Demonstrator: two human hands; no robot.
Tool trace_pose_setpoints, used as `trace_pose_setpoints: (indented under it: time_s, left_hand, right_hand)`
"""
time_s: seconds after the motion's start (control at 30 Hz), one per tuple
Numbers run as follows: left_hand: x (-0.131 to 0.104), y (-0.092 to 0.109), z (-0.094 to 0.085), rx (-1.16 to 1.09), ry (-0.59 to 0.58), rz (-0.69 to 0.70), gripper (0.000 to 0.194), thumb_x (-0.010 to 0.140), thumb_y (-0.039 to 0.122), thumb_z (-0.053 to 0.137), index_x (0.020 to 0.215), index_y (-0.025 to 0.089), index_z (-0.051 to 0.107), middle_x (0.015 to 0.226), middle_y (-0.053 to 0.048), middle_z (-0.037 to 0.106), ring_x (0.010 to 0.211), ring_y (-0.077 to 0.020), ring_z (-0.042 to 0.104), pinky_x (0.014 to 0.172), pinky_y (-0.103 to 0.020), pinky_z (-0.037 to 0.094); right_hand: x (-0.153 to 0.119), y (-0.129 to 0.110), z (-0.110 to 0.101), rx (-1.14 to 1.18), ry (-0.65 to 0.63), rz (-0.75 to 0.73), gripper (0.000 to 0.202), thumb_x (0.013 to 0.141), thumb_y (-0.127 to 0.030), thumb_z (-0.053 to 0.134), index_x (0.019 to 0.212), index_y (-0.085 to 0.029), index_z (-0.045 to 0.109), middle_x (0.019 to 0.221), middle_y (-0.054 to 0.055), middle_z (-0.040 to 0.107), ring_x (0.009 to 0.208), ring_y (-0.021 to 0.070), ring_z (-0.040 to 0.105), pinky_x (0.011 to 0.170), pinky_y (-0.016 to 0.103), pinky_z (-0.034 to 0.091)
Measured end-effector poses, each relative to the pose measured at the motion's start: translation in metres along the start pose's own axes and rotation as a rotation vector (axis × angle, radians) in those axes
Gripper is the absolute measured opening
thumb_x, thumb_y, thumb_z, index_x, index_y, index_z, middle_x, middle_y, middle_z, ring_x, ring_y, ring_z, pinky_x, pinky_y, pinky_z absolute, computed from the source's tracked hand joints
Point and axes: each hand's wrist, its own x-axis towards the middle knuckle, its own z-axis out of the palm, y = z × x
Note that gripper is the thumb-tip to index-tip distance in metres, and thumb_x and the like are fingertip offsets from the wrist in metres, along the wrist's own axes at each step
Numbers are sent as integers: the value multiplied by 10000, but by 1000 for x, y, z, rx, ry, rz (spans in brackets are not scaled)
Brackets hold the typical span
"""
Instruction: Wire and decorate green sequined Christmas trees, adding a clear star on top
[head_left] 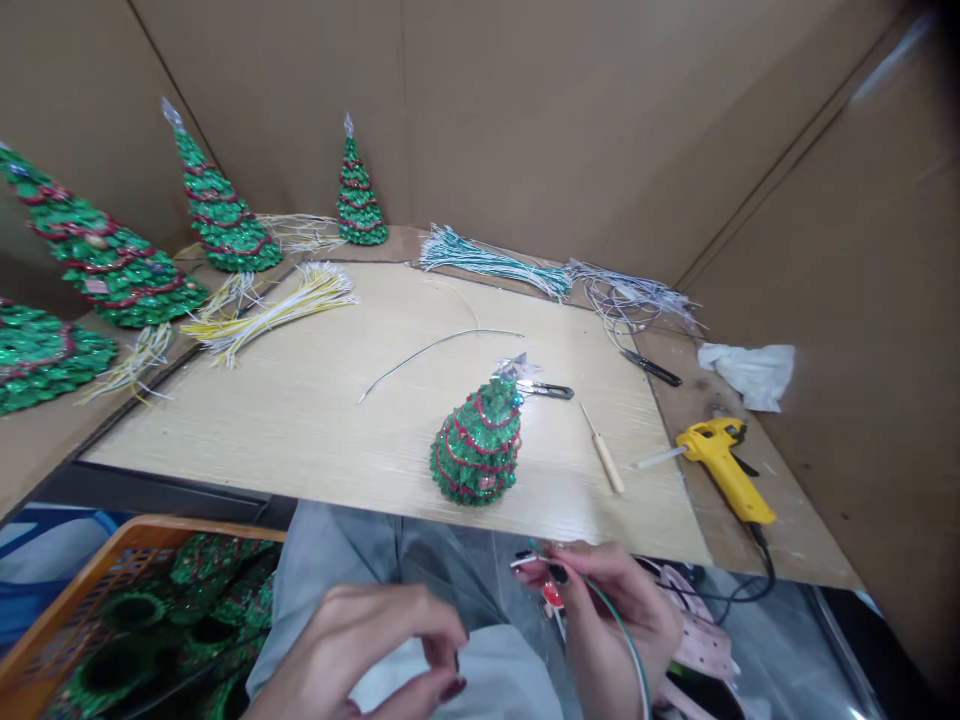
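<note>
Low over my lap, my right hand (611,615) pinches a thin green-and-white wire (624,632) between thumb and fingers. The wire's white end sticks out left of the fingertips, and its length trails down along the palm. To the left, my left hand (375,640) is loosely curled, with a gap between thumb and fingertips and nothing seen in it. A small green Christmas tree (480,440) with red garland and a silver star top stands at the table's near edge, beyond my hands. Another green-and-white wire (435,345) lies curved on the table behind it.
Right of the tree lie a snipper (551,390), an awl (604,450), a second snipper (651,367) and a yellow glue gun (724,465). Wire bundles (495,262) line the back; more trees (225,215) stand left. An orange basket (127,540) holds trees below.
</note>
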Motion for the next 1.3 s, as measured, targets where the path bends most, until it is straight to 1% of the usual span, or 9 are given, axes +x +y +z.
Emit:
trace_pose_setpoints:
  time_s: [0.13, 0.2, 0.3, 0.4, 0.6, 0.8, 1.17, 1.23, 1.3]
  left_hand:
    - [19, 7, 4, 23, 153, 30, 310, 915, 283, 694, 1211, 303, 603, 927, 62, 767, 759, -88, 739, 761, -116, 572]
    - [27, 9, 8, 5, 168, 101, 347, 944, 238, 656, 1282, 266, 581, 993, 22, 759, 841, -89, 738, 823, -115, 566]
    - [34, 11, 14, 10, 165, 187, 272, 961, 124, 601, 1220, 201, 631, 1024, -25, 750, 907, -93, 733, 832, -114, 560]
    - [37, 11, 15, 0, 191, 221, 189, 955, 73, 588, 1093, 162, 681, 939, -32, 747, 810, -86, 731, 762, -112, 567]
    - [34, 13, 11, -76, 203, 232, 147, 930, 54, 621, 998, 163, 692, 828, -20, 749, 714, -102, 729, 669, -138, 583]
    - [34, 13, 15, -106, 224, 219, 184, 906, 19, 626, 987, 171, 691, 791, -22, 752, 673, -115, 732, 625, -152, 591]
    - [43, 14, 20, -23, 311, 289, 111, 938, 100, 634, 940, 183, 706, 782, -7, 772, 643, -96, 735, 637, -132, 591]
    - [46, 11, 17, 5, 295, 292, 75, 946, 159, 649, 990, 194, 699, 838, -11, 786, 711, -108, 751, 697, -150, 603]
    - [53, 4, 10, 21, 298, 257, 176, 941, 282, 680, 1103, 214, 673, 951, -22, 789, 861, -133, 758, 812, -183, 601]
  right_hand:
    - [2, -9, -4, -59, -106, -2, 100, 842, -159, 780, 834, -257, 765, 679, -27, 774, 540, 142, 744, 539, 177, 607]
    - [2, -11, -6, -133, -152, -9, 85, 834, -180, 791, 824, -263, 774, 673, -25, 774, 542, 142, 739, 554, 184, 600]
    - [3, -14, -7, -203, -184, -27, 57, 812, -217, 816, 787, -257, 785, 660, -13, 770, 547, 143, 728, 563, 194, 591]
    - [3, -17, -4, -84, -220, 72, 50, 829, -238, 807, 789, -246, 778, 638, -11, 765, 533, 145, 726, 548, 199, 598]
    - [3, -22, 5, 167, -251, 373, 151, 811, -353, 823, 754, -225, 767, 566, -6, 736, 455, 153, 696, 462, 209, 587]
    - [0, -25, 9, 194, -239, 432, 185, 798, -375, 831, 751, -209, 765, 614, 6, 727, 507, 148, 696, 513, 220, 592]
    - [6, -11, 6, 295, -335, 335, 119, 858, -345, 776, 836, -232, 749, 758, 11, 639, 620, 115, 594, 476, 169, 492]
    - [10, -7, 4, 289, -369, 306, 83, 888, -313, 741, 853, -239, 732, 765, -1, 637, 591, 104, 596, 476, 166, 491]
    - [15, -7, 3, 261, -358, 277, 58, 907, -285, 716, 863, -247, 719, 774, -14, 629, 571, 89, 597, 488, 158, 495]
